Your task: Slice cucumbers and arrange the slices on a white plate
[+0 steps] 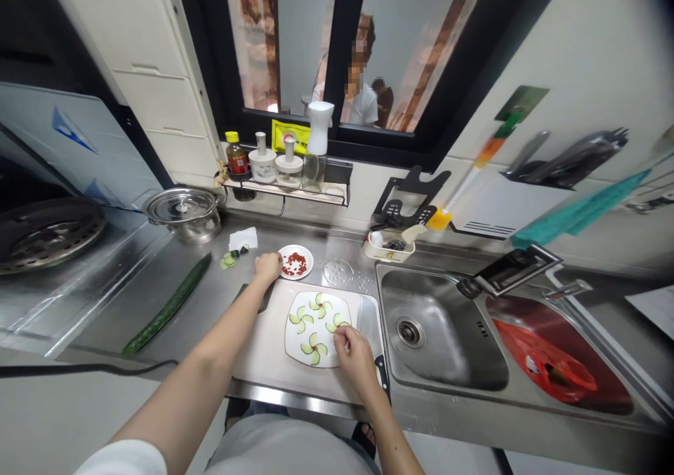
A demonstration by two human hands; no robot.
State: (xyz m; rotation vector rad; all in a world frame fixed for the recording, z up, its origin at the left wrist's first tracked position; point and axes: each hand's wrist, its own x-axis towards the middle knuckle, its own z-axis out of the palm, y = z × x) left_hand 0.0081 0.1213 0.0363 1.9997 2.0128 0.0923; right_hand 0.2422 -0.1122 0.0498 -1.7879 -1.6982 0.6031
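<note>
The plate (pixel 317 328) is lying on a pale board (pixel 263 356), near the front of the counter (pixel 197 313). It is carrying four pinwheels of thin, curved cucumber slices, dark skin edging the pale green flesh, with small red bits showing at some centres. The right hand (pixel 352 345) is hovering at the right-hand pinwheel (pixel 338 325), its thumb and fingers drawn together; whether they are pinching a slice or a red bit, the view is not letting one tell. The left hand (pixel 268 267) is reaching to the near-left rim of the small dish (pixel 309 256), its fingers curling in; whether it is gripping anything cannot be told either. The dish seems to be holding chopped, dry-looking red pieces, perhaps pepper.

For neat work, a light fingertip touch would be suiting these thin, moist slices, since pressing hard could be sliding them over the smooth glaze. Coming in from above, with the wrist lifted clear, would be sparing the neighbouring curves; small bits would be sitting best dropped straight onto the centre.

To the right of the plate, a broad steel knife (pixel 368 320) is resting, its black handle pointing toward the person. Left of the board, a long, bumpy green cucumber (pixel 168 306) is lying aslant on brushed metal, with loose slices (pixel 229 259) and crumpled white paper (pixel 243 238) sitting behind. Beyond the knife, the steel sink (pixel 442 320) is shining dully.
</note>
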